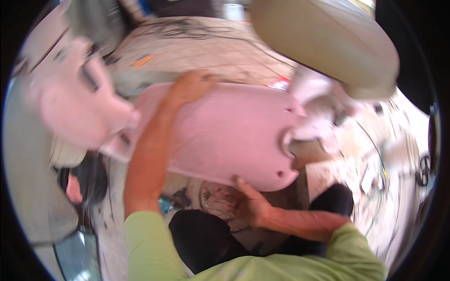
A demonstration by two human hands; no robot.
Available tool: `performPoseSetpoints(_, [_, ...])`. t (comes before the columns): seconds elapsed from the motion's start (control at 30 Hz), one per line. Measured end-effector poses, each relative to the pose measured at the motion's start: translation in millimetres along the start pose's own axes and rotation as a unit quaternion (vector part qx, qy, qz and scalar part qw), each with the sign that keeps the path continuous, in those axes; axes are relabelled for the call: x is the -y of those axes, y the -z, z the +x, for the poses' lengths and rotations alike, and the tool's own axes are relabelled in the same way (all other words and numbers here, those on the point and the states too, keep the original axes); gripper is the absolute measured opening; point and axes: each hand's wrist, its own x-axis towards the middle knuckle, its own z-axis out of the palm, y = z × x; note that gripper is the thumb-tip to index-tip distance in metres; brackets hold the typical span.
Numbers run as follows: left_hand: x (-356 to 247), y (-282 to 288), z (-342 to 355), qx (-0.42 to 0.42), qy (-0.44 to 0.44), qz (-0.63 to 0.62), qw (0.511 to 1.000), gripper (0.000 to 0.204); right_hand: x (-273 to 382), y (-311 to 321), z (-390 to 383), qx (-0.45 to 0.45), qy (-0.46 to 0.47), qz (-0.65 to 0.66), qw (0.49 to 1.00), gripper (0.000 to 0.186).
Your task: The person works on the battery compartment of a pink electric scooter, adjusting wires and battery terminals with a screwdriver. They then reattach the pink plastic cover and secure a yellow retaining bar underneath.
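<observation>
A large, smooth pink panel (220, 131) with rounded corners lies across the space above my knees. Its right end has a curved notch and two small holes. My left hand (192, 86) reaches over the panel and grips its far edge, fingers curled over the rim. At the near edge, my right hand (251, 201) has its thumb against the panel, with the other fingers below it. The picture is blurred by motion, and the panel's underside is hidden.
Another moulded pink part (84, 98) stands at the left. A big curved beige object (323, 42) juts in at the upper right, above more pale pink parts (323, 107). Dark cables (183, 30) lie on the far floor near an orange item (143, 61). A teal tool (166, 204) is by my left knee.
</observation>
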Motion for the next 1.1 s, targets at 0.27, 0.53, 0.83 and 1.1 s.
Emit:
performPoseSetpoints(0.27, [-6, 19, -4, -0.08, -0.012, -0.042, 0.996, 0.035, 5, 20, 25, 0.048, 0.127, -0.118, 0.984, 0.05])
performPoseSetpoints(0.53, [4, 40, 1, -0.161, -0.039, -0.098, 0.981, 0.035, 46, 14, 13, 0.099, 0.25, -0.305, 0.914, 0.055])
performPoseSetpoints(0.83, [2, 41, 3, -0.154, -0.004, -0.083, 0.985, 0.043, 89, 57, -12, 0.159, 0.283, -0.315, 0.892, 0.068])
performPoseSetpoints(1.1, [9, 39, 9, -0.114, -0.016, -0.11, 0.987, 0.047, 89, 35, -29, 0.197, 0.357, -0.31, 0.859, 0.064])
